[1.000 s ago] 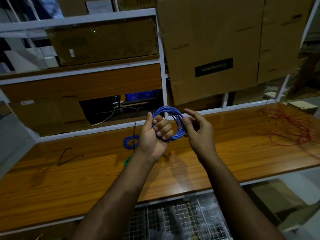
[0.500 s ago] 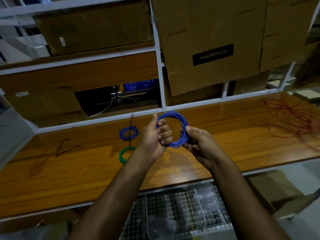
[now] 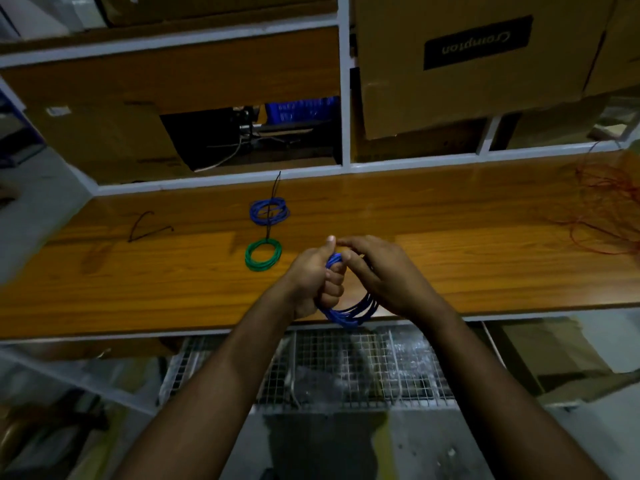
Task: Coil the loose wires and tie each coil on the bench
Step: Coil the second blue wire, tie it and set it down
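Left hand (image 3: 313, 284) is gripping the blue coil (image 3: 349, 311) in a fist, just right of the green coil (image 3: 263, 255). Right hand (image 3: 384, 271) is curling over it; grip unclear.

Two bare forearms rise from the lower edge of the frame toward its centre, one from the lower left and one from the lower right. No sleeve, cuff, watch, band or glove shows on either arm as far as the bottom edge. The left hand (image 3: 317, 278) and the right hand (image 3: 382, 273) are bare too, with no ring visible. One short, pale thumbnail shows at the top of the left hand. The dim light hides finer detail.
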`<state>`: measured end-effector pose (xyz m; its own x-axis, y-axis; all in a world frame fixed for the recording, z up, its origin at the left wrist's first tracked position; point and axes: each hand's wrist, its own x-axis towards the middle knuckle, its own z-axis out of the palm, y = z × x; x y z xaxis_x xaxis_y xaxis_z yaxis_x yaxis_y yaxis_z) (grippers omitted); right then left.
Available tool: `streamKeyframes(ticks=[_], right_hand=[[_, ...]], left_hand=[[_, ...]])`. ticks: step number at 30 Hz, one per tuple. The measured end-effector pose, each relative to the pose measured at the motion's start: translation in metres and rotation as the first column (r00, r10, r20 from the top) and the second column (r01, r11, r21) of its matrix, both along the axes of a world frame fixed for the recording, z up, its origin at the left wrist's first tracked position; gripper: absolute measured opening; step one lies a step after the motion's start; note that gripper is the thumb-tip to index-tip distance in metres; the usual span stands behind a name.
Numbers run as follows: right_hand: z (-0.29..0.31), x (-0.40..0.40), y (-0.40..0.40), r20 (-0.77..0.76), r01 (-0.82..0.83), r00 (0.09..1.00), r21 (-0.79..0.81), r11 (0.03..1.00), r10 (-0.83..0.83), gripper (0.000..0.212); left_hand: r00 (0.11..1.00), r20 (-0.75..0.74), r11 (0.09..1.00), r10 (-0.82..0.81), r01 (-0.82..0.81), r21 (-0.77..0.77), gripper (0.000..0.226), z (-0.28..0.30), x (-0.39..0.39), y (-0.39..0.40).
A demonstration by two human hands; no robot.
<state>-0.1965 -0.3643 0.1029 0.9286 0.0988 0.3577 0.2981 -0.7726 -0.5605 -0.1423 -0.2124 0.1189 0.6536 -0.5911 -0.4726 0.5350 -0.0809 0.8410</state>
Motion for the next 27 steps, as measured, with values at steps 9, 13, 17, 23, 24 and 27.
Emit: streamKeyframes(ticks=[9,13,17,23,24,27], right_hand=[[-0.028,0.012,0.065,-0.045,0.049,0.998,-0.063,0.997,-0.052,0.029],[-0.032,0.026,0.110,-0.076,0.045,0.996,-0.079,0.996,-0.051,0.034],[-0.026,0.041,0.172,-0.090,0.077,0.992,-0.087,0.993,-0.085,0.035],[-0.037,0.061,0.253,-0.141,0.158,0.982,0.245,0.957,-0.126,0.043],[-0.039,0.064,0.263,-0.158,0.174,0.979,0.291,0.941,-0.132,0.044],[-0.041,0.074,0.286,-0.129,0.190,0.979,0.273,0.943,-0.160,0.041]], left_hand=[[0.996,0.083,0.970,0.026,-0.046,0.238,0.059,-0.023,0.003,0.051],[0.996,0.084,0.975,0.004,-0.023,0.222,0.060,-0.024,0.016,0.098],[0.994,0.091,0.983,-0.063,0.045,0.179,0.060,-0.023,0.037,0.160],[0.990,0.135,0.982,-0.042,0.016,0.187,0.050,-0.025,0.063,0.242],[0.992,0.125,0.982,-0.030,0.006,0.186,0.049,-0.026,0.067,0.250],[0.995,0.097,0.985,0.004,-0.021,0.171,0.047,-0.031,0.079,0.267]])
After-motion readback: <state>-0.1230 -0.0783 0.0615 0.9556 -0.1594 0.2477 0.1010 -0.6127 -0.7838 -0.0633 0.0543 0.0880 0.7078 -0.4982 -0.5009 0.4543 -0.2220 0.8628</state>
